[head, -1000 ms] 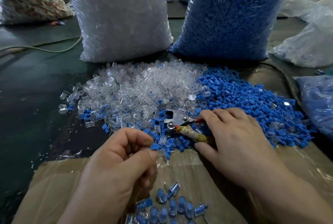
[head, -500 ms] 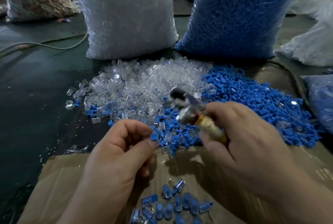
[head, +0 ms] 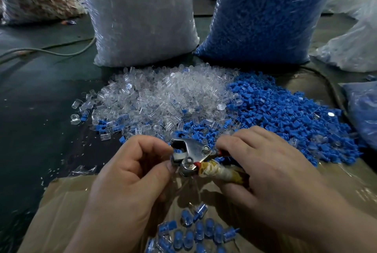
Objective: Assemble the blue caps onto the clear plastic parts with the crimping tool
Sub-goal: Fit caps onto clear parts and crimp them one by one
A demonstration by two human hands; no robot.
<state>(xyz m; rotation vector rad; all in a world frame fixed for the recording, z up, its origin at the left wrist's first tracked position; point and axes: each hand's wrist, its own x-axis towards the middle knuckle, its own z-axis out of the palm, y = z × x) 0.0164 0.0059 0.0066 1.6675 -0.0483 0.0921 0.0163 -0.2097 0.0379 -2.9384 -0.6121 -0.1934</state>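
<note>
Just above the cardboard (head: 61, 212), between my two hands, the crimping tool (head: 190, 152) lies with its long axis running left to right. Its metal head points at the left hand (head: 130, 173) and its taped handles are buried in the right hand (head: 265, 173). The right hand's fingers (head: 240, 140) wrap round the handles and grip them. The left hand is curled, thumb and forefinger drawn in against the tool's mouth. A fleck of blue shows in that mouth, but the thumb covers the rest, so I cannot tell whether a piece is pinched there.

I judge the next move is short. The left hand is the nearer one and feeds rightward along the tool's axis, then the right hand squeezes.

The clear parts (head: 163, 93) are heaped straight ahead, just beyond the tool head. The blue caps (head: 285, 114) spread ahead and to the right, touching that heap and closer to the right hand. Capped pieces (head: 195, 230) lie on the cardboard between my wrists, so a drop goes straight down. The bench (head: 30, 110) gives room on the left, and two full bags (head: 138, 16) stand well behind the heaps.
</note>
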